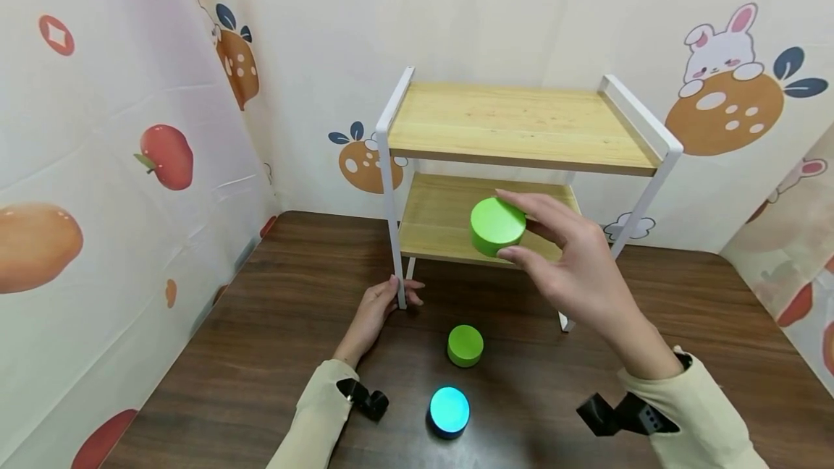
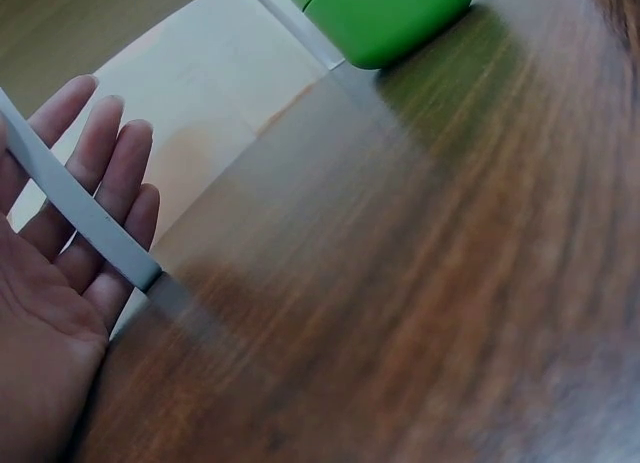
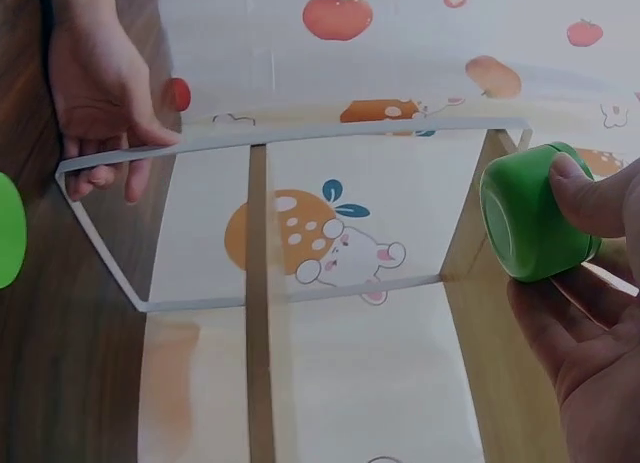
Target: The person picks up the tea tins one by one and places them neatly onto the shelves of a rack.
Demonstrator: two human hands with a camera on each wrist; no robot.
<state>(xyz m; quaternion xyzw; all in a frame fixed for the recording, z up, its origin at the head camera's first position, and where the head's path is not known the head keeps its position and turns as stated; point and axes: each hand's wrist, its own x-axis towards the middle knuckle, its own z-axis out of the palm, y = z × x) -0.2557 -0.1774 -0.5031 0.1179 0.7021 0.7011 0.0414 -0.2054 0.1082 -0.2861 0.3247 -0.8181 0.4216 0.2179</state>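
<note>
My right hand (image 1: pixel 583 270) holds a small round green jar (image 1: pixel 496 226) by its sides, thumb opposite the fingers, in front of the two-tier shelf (image 1: pixel 508 118). The right wrist view shows this lidded jar (image 3: pixel 535 213) between thumb and fingers. Low on the shelf's front left, my left hand (image 1: pixel 374 310) grips the white leg (image 1: pixel 394 252), the thumb on one side and the fingers reaching past the other. In the left wrist view the leg (image 2: pixel 85 208) crosses in front of those fingers (image 2: pixel 120 168).
A second green jar (image 1: pixel 465 346) stands on the dark wooden table (image 1: pixel 260 382), before the shelf. Nearer me is a dark jar with a bright blue top (image 1: pixel 449 410). Printed cloth walls (image 1: pixel 313 56) enclose the table at the back and sides.
</note>
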